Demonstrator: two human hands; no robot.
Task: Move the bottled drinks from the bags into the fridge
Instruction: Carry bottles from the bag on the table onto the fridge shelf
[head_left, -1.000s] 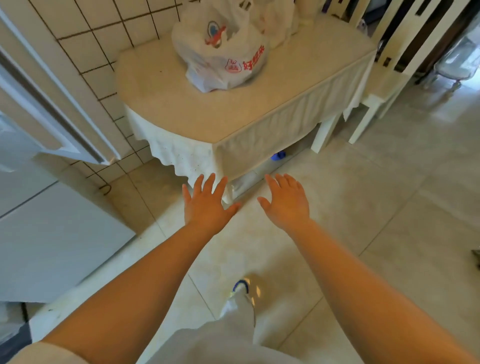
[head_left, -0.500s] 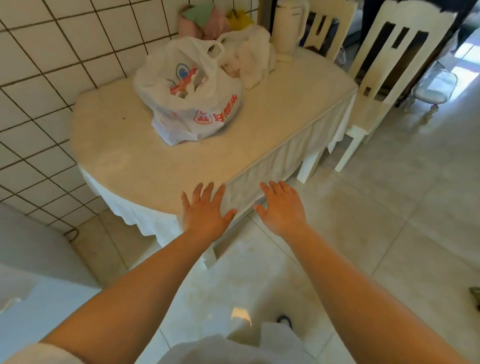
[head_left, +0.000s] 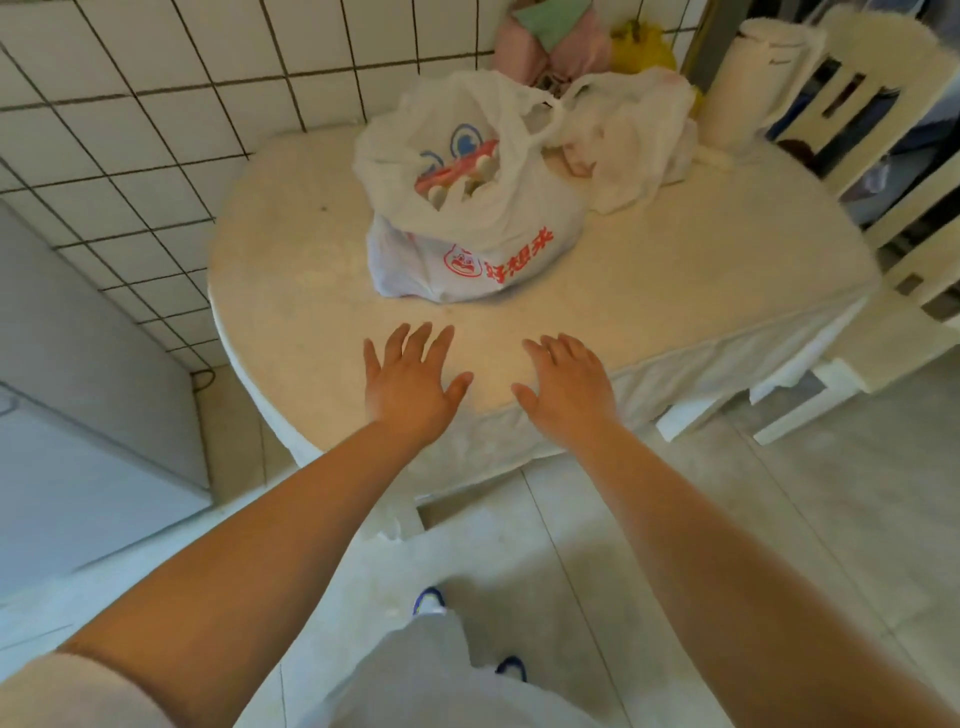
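Observation:
A white plastic bag (head_left: 467, 228) with red and blue print stands on the cream-covered table (head_left: 675, 270), its mouth open; pale bottle tops (head_left: 457, 182) show inside. Behind it to the right lies a second, crumpled white bag (head_left: 628, 135). My left hand (head_left: 408, 384) and my right hand (head_left: 569, 387) are stretched out over the table's near edge, fingers straight and spread, holding nothing, a short way in front of the printed bag. The white fridge (head_left: 62, 457) stands at the left edge; its inside is hidden.
A tiled wall (head_left: 156, 104) runs behind the table. A white kettle (head_left: 748, 83) stands at the back right, with pink and yellow bags (head_left: 561, 41) in the corner. White chairs (head_left: 883, 130) flank the table's right side. My shoes show on the tiled floor (head_left: 779, 519) below.
I have stepped closer to the table: it and the bags have moved down and nearer in view. Both hands, earlier over the floor, now reach over the table's near edge, still empty.

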